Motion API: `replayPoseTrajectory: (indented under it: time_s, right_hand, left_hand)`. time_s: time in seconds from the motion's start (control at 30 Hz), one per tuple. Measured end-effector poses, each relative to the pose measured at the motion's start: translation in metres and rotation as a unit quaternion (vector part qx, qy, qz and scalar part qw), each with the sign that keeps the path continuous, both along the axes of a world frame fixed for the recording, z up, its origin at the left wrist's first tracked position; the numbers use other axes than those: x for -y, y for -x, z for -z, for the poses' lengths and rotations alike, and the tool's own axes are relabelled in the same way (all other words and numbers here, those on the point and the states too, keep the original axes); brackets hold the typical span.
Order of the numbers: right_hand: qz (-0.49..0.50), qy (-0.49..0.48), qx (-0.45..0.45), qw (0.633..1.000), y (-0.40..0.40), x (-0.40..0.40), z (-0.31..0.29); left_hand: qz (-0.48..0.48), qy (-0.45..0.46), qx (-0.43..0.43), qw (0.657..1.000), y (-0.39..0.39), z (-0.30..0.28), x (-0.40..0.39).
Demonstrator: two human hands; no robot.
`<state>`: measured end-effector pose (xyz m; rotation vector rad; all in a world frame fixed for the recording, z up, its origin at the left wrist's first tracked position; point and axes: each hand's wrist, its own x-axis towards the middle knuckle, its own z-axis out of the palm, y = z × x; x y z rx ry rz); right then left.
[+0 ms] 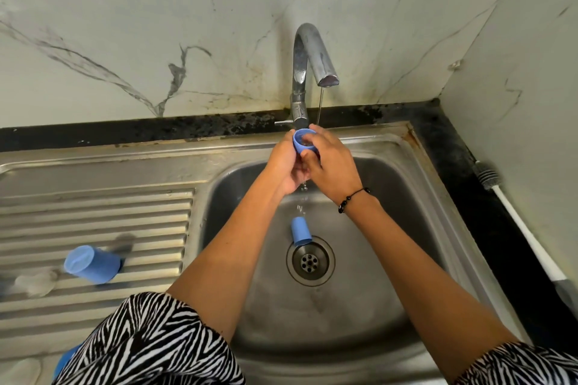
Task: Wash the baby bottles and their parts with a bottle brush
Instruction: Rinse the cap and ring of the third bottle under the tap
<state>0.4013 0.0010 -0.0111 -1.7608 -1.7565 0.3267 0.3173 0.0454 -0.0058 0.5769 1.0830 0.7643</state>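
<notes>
Blue cap (302, 142) in both hands

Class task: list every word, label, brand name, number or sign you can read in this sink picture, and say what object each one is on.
None: no readable text anywhere.
Blue cap held under the tap: no print visible.
Blue cap by the drain, blue cap on the drainboard: plain, the latter blurred.
Bottle brush: no marking visible.

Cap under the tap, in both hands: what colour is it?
Blue. The cap shows best in the head view, the only one.
</notes>
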Motion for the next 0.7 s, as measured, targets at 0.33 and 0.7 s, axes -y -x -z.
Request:
replayPoseTrajectory:
  time_s: [0.33, 0.7]
  right_hand:
    - [0.027, 0.078, 0.146, 0.986, -0.005, 0.000, -0.009]
    - [0.153, 0.077, -0.439, 0.882, 0.008, -0.007, -0.011]
  left_hand:
    - [-0.016, 0.064, 0.035, 0.997, -0.011, 0.016, 0.010]
    - [-0.003, -0.208, -0.180, 0.961, -0.008, 0.005, 0.013]
